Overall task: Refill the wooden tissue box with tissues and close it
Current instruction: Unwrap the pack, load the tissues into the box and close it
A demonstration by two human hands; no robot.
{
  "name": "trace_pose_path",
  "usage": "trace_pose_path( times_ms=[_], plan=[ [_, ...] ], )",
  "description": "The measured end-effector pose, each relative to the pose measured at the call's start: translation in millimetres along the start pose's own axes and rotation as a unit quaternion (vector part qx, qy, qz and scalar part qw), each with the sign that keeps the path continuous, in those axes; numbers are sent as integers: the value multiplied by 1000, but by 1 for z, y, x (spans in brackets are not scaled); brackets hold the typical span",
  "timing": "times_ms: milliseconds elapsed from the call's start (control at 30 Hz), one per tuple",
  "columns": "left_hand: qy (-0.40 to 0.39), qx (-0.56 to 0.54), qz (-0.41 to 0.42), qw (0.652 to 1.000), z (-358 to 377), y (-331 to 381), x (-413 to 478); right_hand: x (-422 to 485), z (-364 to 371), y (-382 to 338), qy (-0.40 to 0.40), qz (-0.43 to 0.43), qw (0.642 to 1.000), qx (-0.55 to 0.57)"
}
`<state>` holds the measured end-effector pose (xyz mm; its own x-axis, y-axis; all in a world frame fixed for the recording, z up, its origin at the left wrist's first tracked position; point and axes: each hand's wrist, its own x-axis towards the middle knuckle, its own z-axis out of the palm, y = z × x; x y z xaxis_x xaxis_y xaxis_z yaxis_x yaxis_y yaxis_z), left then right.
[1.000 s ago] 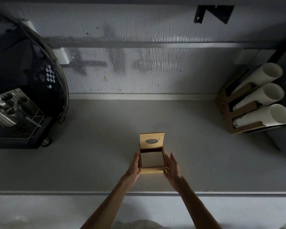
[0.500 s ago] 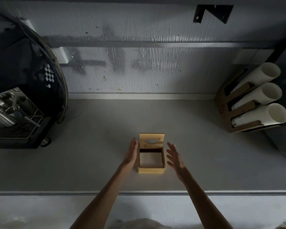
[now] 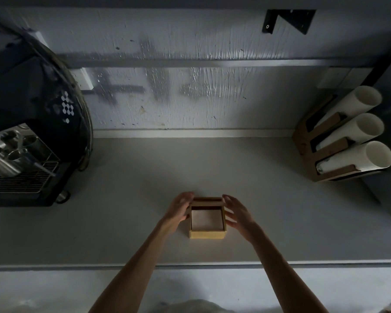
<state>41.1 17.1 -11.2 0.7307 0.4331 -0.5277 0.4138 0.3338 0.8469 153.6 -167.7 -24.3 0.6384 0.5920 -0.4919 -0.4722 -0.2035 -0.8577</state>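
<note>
A coffee machine (image 3: 32, 132) fills the far left of the grey surface (image 3: 122, 222). The left hand (image 3: 178, 211) cups the left wall of the wooden tissue box (image 3: 207, 234), fingers loosely together, likely to steady it. The box sits mid-surface, its lid (image 3: 207, 201) tilted up at the back (pale tissues seem to lie inside). The right hand (image 3: 237, 212), fingers slightly spread, touches the lid's right edge, seemingly to swing it shut. Cup tubes (image 3: 352, 136) stand well apart.

Café counter area, black espresso machine (image 3: 32, 123) with metal drip grate, wooden rack of stacked paper cups (image 3: 348, 136), grey countertop (image 3: 127, 199)
</note>
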Motion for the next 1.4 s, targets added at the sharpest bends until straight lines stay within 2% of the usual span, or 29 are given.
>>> trace_pose_path(
  times_ms=[67, 133, 167, 267, 333, 433, 533, 633, 800, 967, 1067, 1200, 1267, 1333, 1400],
  plan=[
    [13, -35, 1, 999, -1, -3, -3, -6, 4, 5, 96, -32, 994, -39],
    [43, -25, -4, 999, -7, -16, -3, -18, 5, 13, 210, -106, 958, -166],
    [41, -4, -9, 999, -8, -23, -5, -25, 8, 19, 210, -154, 933, -247],
    [-27, 81, -24, 996, 0, -40, -13, -36, 31, 33, 50, -248, 859, -445],
    [-42, 139, 10, 989, 8, -45, -18, -26, 43, 35, -2, -263, 814, -517],
    [-49, 208, 68, 974, 12, -51, -20, -5, 57, 27, 17, -233, 795, -560],
    [-46, 242, 85, 965, 13, -54, -22, 15, 63, 21, 25, -170, 748, -641],
    [-33, 286, 74, 955, 11, -56, -25, 30, 69, 13, -20, -82, 701, -708],
    [14, 335, 46, 941, 12, -66, -25, 42, 73, 0, -72, -15, 663, -745],
    [31, 321, 44, 946, 18, -71, -25, 48, 74, 9, -45, -16, 669, -742],
    [19, 308, 46, 950, 17, -76, -24, 44, 70, 18, -23, -55, 674, -736],
    [-9, 294, 60, 954, 9, -78, -23, 21, 50, 36, 10, -186, 735, -652],
    [2, 307, 61, 950, 0, -79, -18, -3, 36, 46, 27, -253, 763, -594],
    [39, 298, 43, 953, -14, -80, -8, -29, 22, 47, 106, -251, 810, -518],
    [69, 191, 29, 979, -19, -65, -6, -36, 4, 40, 202, -195, 870, -406]
  ],
)
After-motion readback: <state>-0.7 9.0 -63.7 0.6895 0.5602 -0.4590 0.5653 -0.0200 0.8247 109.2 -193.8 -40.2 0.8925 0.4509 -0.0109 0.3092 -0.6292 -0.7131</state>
